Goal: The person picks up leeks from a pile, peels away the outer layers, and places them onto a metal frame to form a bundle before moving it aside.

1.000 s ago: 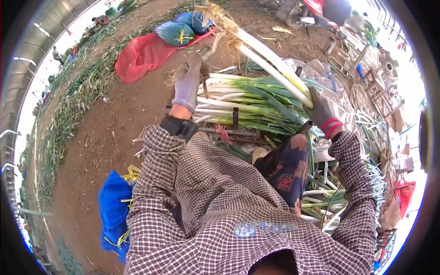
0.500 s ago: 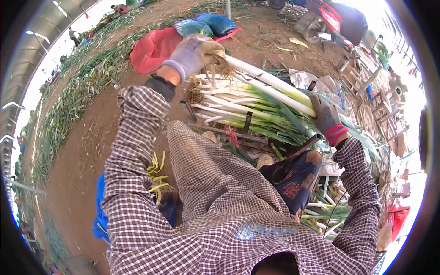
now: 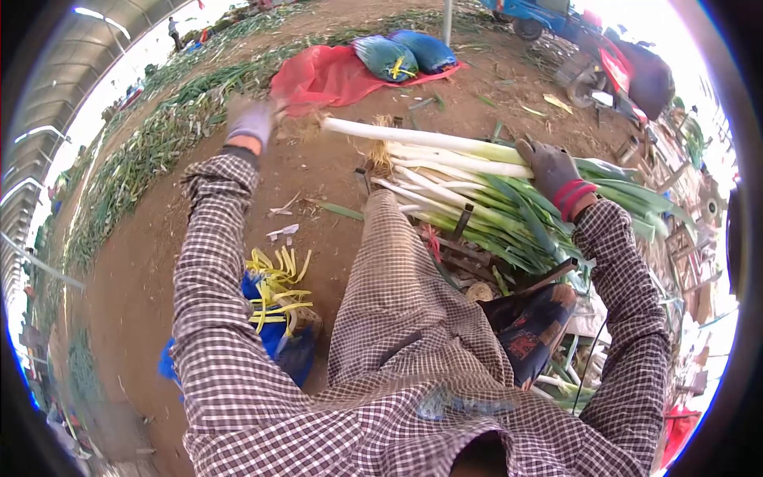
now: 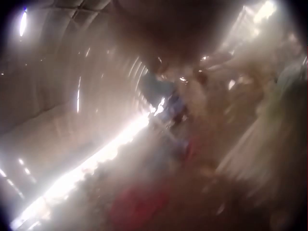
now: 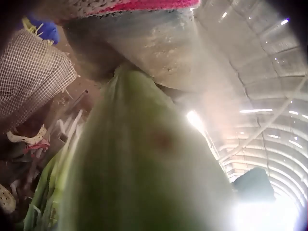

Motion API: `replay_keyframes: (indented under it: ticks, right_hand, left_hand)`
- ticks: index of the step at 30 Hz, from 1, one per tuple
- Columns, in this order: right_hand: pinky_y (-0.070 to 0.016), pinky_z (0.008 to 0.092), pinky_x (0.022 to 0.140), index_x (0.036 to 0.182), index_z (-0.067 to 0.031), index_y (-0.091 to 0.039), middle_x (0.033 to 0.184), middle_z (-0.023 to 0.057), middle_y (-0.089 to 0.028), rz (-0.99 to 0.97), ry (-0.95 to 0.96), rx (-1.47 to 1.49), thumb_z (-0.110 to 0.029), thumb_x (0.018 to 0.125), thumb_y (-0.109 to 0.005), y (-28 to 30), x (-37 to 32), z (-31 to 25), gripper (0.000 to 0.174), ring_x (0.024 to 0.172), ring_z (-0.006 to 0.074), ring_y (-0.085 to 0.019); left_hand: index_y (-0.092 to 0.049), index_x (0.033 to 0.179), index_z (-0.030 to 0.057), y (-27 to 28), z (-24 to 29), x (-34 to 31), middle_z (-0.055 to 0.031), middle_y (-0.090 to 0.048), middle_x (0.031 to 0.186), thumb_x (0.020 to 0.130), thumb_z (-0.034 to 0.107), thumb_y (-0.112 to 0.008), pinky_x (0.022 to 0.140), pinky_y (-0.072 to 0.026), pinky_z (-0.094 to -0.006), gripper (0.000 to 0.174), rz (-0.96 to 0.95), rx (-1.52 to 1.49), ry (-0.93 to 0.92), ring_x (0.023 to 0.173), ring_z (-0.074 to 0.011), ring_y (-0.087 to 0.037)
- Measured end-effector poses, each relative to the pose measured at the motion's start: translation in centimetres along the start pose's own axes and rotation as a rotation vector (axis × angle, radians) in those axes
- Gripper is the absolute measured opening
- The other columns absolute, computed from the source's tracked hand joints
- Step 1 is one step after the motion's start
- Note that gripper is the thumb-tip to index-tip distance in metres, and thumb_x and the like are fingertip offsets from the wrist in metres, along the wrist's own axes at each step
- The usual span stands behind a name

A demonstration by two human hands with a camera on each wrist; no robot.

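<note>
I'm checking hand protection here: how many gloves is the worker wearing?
2: one on the left hand, blurred in the head view; one on the right hand, which grips at least one leek. Both hands show, so neither is hidden.

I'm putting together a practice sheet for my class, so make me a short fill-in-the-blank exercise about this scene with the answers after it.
The topmost long stalk is gripped by the person's ____ hand.
The cloth beneath the filled bags is coloured ____.
The strips beside the left sleeve are coloured ____.
Missing words: right; red; yellow.
</note>
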State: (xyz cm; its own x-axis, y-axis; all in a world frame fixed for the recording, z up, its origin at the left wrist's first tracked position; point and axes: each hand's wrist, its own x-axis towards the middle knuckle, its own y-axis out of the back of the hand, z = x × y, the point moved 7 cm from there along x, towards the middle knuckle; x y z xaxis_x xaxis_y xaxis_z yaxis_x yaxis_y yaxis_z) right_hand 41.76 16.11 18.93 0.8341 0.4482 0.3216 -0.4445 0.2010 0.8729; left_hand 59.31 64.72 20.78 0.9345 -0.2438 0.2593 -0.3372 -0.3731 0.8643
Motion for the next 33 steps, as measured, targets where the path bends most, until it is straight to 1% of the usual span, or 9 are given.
replay_keyframes:
  ticks: [2,3,6,9,12,17,27,31,33]
  right_hand:
    - [-0.0521,0.0437,0.074,0.116,-0.0120,-0.050,0.099,0.0134,-0.062,-0.083,-0.037,0.009,-0.010,0.077,-0.065,-0.4,1.0,0.4,0.042,0.089,0.0335,-0.064]
    - [-0.0518,0.0439,0.076,0.118,-0.0115,-0.051,0.103,0.0142,-0.061,-0.130,-0.062,0.016,-0.009,0.075,-0.066,-0.7,1.0,0.5,0.045,0.091,0.0343,-0.064]
    - [-0.0521,0.0434,0.074,0.116,-0.0120,-0.051,0.101,0.0135,-0.061,-0.152,-0.036,-0.038,-0.011,0.076,-0.065,-1.5,1.5,0.3,0.043,0.090,0.0336,-0.064]
    - [-0.0522,0.0438,0.072,0.116,-0.0123,-0.052,0.098,0.0141,-0.062,-0.149,-0.041,-0.007,-0.013,0.077,-0.065,-1.4,1.5,-0.2,0.041,0.087,0.0338,-0.065]
    - [-0.0523,0.0447,0.072,0.116,-0.0131,-0.052,0.095,0.0143,-0.063,-0.132,-0.092,0.037,-0.015,0.078,-0.065,-2.6,0.5,0.8,0.041,0.085,0.0345,-0.065]
    - [-0.0523,0.0464,0.076,0.123,-0.0155,-0.050,0.099,0.0163,-0.065,-0.247,-0.216,0.100,-0.023,0.080,-0.068,-4.3,-1.1,3.5,0.047,0.091,0.0368,-0.066]
    - [-0.0507,0.0474,0.082,0.138,-0.0165,-0.043,0.108,0.0205,-0.063,-0.355,-0.392,0.132,-0.027,0.081,-0.070,-13.4,0.0,8.6,0.064,0.098,0.0387,-0.063]
    - [-0.0493,0.0444,0.091,0.138,-0.0167,-0.040,0.122,0.0185,-0.058,-0.545,-0.381,0.137,-0.046,0.079,-0.071,-19.3,0.3,6.6,0.073,0.112,0.0343,-0.059]
    - [-0.0446,0.0434,0.099,0.143,-0.0203,-0.040,0.133,0.0149,-0.054,-0.628,-0.394,0.024,-0.056,0.081,-0.066,-23.9,-0.9,5.4,0.076,0.120,0.0335,-0.054]
  left_hand:
    - [-0.055,0.132,0.0186,-1.2,-2.7,-3.4,-0.0114,-0.059,0.130,0.086,0.038,-0.063,0.106,-0.0375,-0.0510,0.051,-0.379,0.175,0.094,0.121,-0.0340,-0.055]
    - [-0.049,0.138,0.0186,-1.8,-3.4,-4.2,-0.0103,-0.046,0.145,0.078,0.043,-0.070,0.103,-0.0420,-0.0477,0.067,-0.340,0.238,0.171,0.124,-0.0385,-0.051]
    - [-0.062,0.127,0.0146,-3.1,-0.8,-5.5,-0.0106,-0.061,0.130,0.078,0.044,-0.071,0.097,-0.0470,-0.0480,0.058,-0.344,-0.085,0.165,0.122,-0.0317,-0.056]
    - [-0.067,0.118,0.0134,-2.6,4.8,-4.1,-0.0142,-0.065,0.120,0.081,0.034,-0.066,0.095,-0.0487,-0.0449,0.042,-0.465,-0.286,-0.092,0.114,-0.0326,-0.060]
    - [-0.070,0.112,0.0130,-0.1,9.2,-4.3,-0.0161,-0.067,0.113,0.082,0.031,-0.062,0.093,-0.0499,-0.0427,0.035,-0.408,-0.404,-0.094,0.108,-0.0317,-0.063]
    - [-0.070,0.106,0.0078,1.7,18.3,-4.3,-0.0157,-0.069,0.110,0.083,0.034,-0.064,0.090,-0.0488,-0.0405,0.036,-0.253,-0.734,-0.459,0.104,-0.0321,-0.064]
    - [-0.069,0.115,0.0160,-10.2,39.7,-7.3,-0.0127,-0.065,0.120,0.086,0.045,-0.057,0.096,-0.0449,-0.0395,0.043,-0.737,-0.764,-0.880,0.111,-0.0302,-0.061]
    - [-0.065,0.121,0.0158,-17.1,45.5,-10.8,-0.0156,-0.058,0.132,0.085,0.042,-0.058,0.102,-0.0418,-0.0408,0.046,-0.976,-0.809,-0.798,0.119,-0.0329,-0.056]
    - [-0.057,0.131,0.0080,-19.4,45.3,-10.8,-0.0211,-0.056,0.133,0.082,0.042,-0.062,0.100,-0.0425,-0.0421,0.060,-0.903,-0.958,-0.585,0.120,-0.0364,-0.054]
